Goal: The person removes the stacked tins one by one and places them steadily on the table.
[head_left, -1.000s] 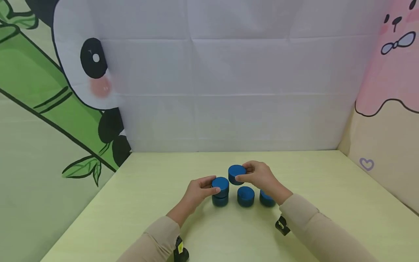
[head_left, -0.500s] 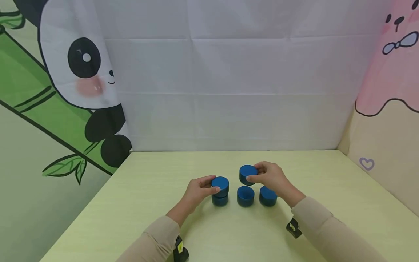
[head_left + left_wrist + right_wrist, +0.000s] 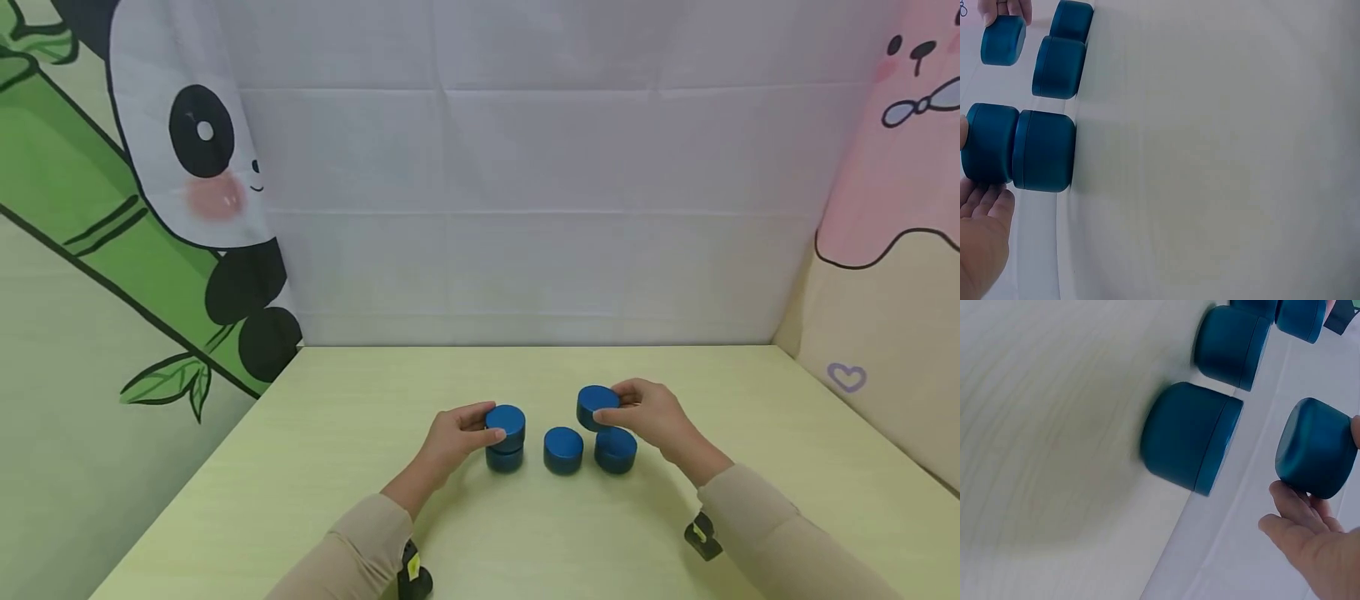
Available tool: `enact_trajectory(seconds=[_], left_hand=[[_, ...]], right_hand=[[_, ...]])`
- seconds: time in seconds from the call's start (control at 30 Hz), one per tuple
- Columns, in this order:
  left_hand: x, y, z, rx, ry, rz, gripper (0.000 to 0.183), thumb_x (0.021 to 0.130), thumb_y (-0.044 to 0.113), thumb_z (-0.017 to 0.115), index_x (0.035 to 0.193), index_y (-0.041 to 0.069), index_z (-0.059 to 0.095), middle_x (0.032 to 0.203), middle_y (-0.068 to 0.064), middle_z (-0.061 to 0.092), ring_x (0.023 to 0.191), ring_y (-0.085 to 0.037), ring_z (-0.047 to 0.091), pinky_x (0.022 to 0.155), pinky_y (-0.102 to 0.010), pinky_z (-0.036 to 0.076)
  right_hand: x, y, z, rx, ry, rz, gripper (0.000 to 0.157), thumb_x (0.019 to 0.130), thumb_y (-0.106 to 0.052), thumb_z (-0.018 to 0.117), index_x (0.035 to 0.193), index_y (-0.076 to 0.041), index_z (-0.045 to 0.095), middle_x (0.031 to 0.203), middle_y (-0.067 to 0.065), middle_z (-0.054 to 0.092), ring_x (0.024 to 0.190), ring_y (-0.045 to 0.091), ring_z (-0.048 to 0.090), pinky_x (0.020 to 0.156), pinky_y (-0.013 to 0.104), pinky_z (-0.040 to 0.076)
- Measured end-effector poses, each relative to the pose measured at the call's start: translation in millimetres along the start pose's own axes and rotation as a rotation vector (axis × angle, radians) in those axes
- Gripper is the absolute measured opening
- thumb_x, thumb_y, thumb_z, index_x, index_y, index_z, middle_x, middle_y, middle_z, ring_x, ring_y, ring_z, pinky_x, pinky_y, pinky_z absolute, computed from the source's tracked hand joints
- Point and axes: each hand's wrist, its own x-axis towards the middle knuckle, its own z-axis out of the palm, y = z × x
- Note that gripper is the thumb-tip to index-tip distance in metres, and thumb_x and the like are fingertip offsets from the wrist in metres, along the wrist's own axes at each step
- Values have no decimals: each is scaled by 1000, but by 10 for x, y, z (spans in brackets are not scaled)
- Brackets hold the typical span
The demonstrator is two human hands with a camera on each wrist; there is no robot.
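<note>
In the head view, the right hand (image 3: 651, 412) has its fingers round the blue pot (image 3: 597, 407), up near the end pot (image 3: 615, 452), which sits lower on the tabletop (image 3: 255, 475). In the left wrist view, the left hand (image 3: 985, 244) pinches the top pot (image 3: 991, 142). The right wrist view shows a gap below the blue pot.

Head view: illumination moderate and diffuse; soft-edged shadows lie on the worktop (image 3: 562, 533) beside both sleeves (image 3: 367, 533). Left wrist view: dimmer, darkening toward the right edge, fine detail soft. Right wrist view: blue cylinders (image 3: 1185, 434) render dark teal, the nearest casting a blurred shadow.
</note>
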Motion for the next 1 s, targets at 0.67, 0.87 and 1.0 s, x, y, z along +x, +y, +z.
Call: enact_trajectory(seconds=[0.67,0.87,1.0], left_hand=[[-6,20,-56,-7,-4,-7,58,82,20,71,133,2,49,132,-17,53,121,-31,51,97,-41,44],[2,41,-72,-8,-2,-10,60,81,24,72,133,3,50,131,-15,54,121,-29,51,98,-40,44],[23,51,-80,-12,0,-12,59,81,25,72,132,6,51,131,-14,54,121,-28,52,98,-40,44]], right_hand=[[-103,143,-187,-35,20,33,69,79,-34,72,126,9,45,121,26,52,108,37,52,89,47,48],[-117,176,-274,-67,22,41,70,80,-38,71,125,9,45,122,27,51,108,38,51,89,48,47],[-110,204,-344,-84,29,49,72,80,-41,70,126,8,45,123,27,51,110,38,50,90,49,47]])
